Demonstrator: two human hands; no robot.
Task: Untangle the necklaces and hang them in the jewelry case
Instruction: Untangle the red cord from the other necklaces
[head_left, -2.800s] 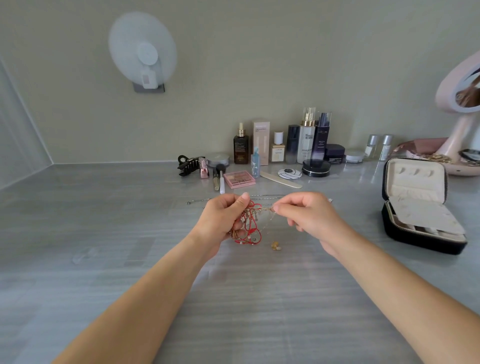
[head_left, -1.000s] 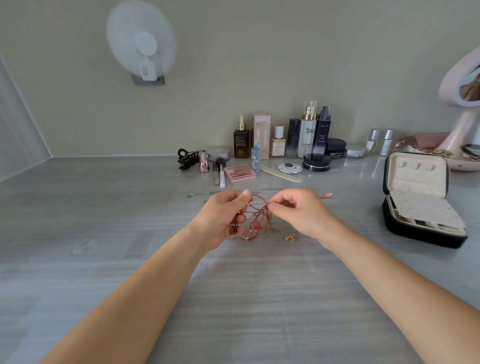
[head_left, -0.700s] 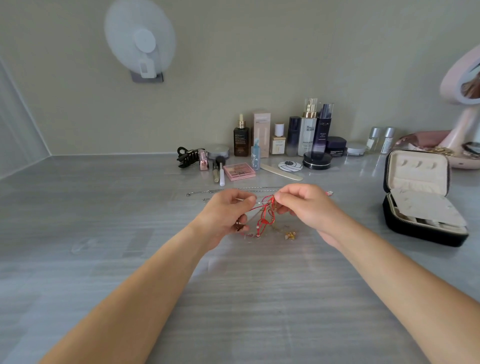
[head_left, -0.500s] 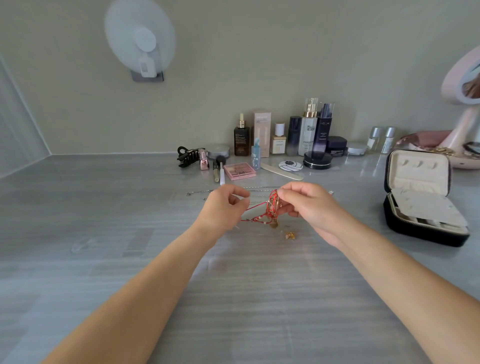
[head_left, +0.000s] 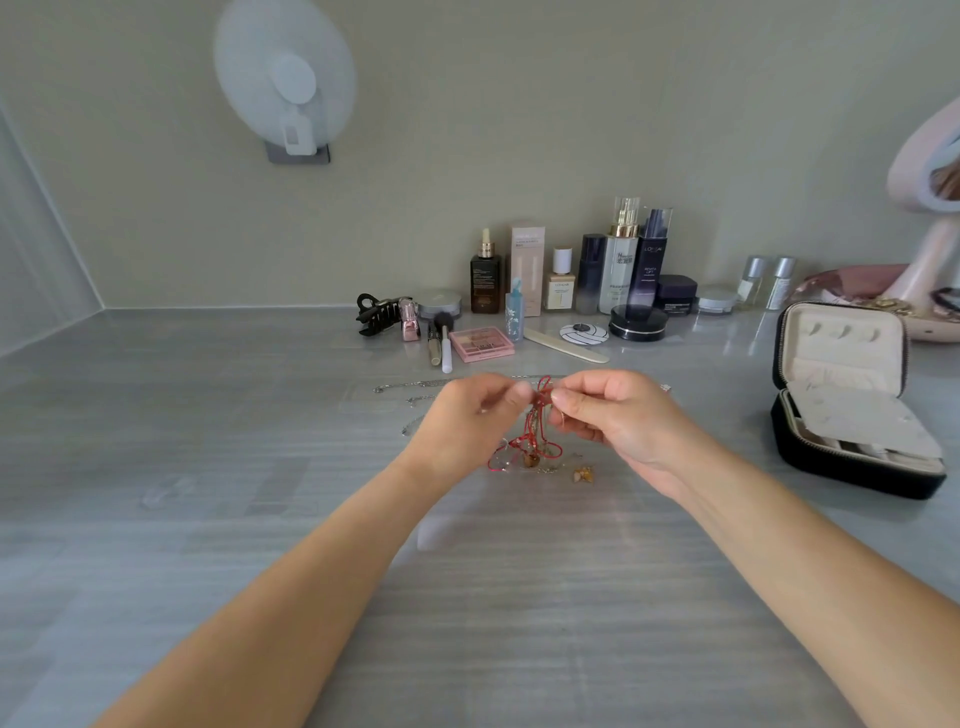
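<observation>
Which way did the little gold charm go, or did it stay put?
Yes, it moved. Judged against the pink palette, the charm slid a little right, toward the case, then lay still.

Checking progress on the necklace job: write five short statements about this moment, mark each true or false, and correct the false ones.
1. The left hand and right hand both pinch the red cord tangle. True.
2. The jewelry case is zipped closed. False: it stands open with its lid up.
3. A silver chain lies on the table beyond the hands. True.
4. The black hair claw sits right of the pink palette. False: it sits to the palette's left.
5. A necklace already hangs inside the lid. False: no necklace shows there.
</observation>
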